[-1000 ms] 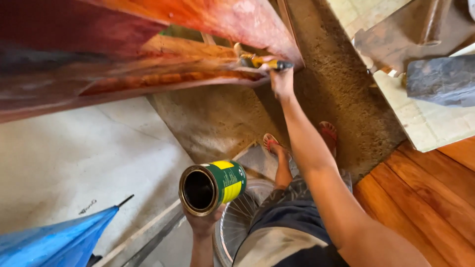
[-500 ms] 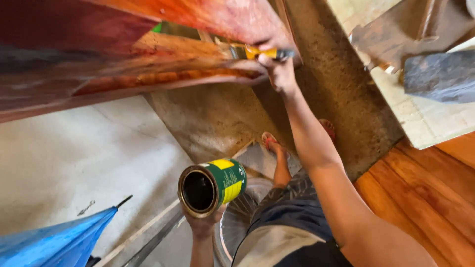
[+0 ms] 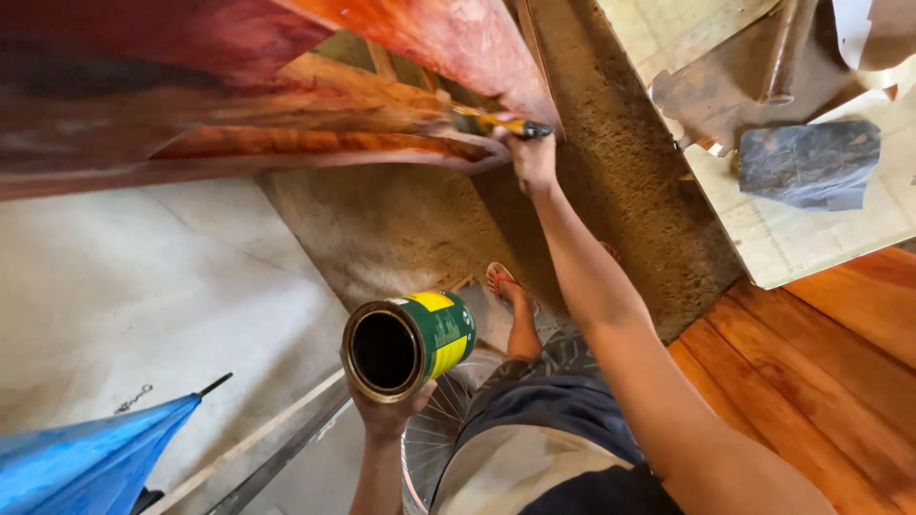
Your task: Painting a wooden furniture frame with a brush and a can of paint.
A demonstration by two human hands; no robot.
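Note:
My right hand (image 3: 530,153) reaches up and grips a paintbrush (image 3: 496,122) with a yellow handle and dark end. Its bristles rest against the glossy reddish-brown wooden piece (image 3: 286,105) that fills the top left of the head view. My left hand (image 3: 386,412) holds an open green and yellow tin can (image 3: 408,343) from below, low in the middle, its dark mouth tilted towards me. My foot in a red sandal (image 3: 501,283) stands on the floor beneath.
A blue umbrella (image 3: 81,463) lies at the bottom left on grey concrete. A varnished wooden panel (image 3: 811,372) fills the bottom right. A pale board (image 3: 801,238) with a dark lump (image 3: 809,164) on it sits top right. A wire fan guard (image 3: 434,429) is near my legs.
The brush shifted left along the wood and then back a little. The view drifted, so the can and the pale board sit slightly left of before.

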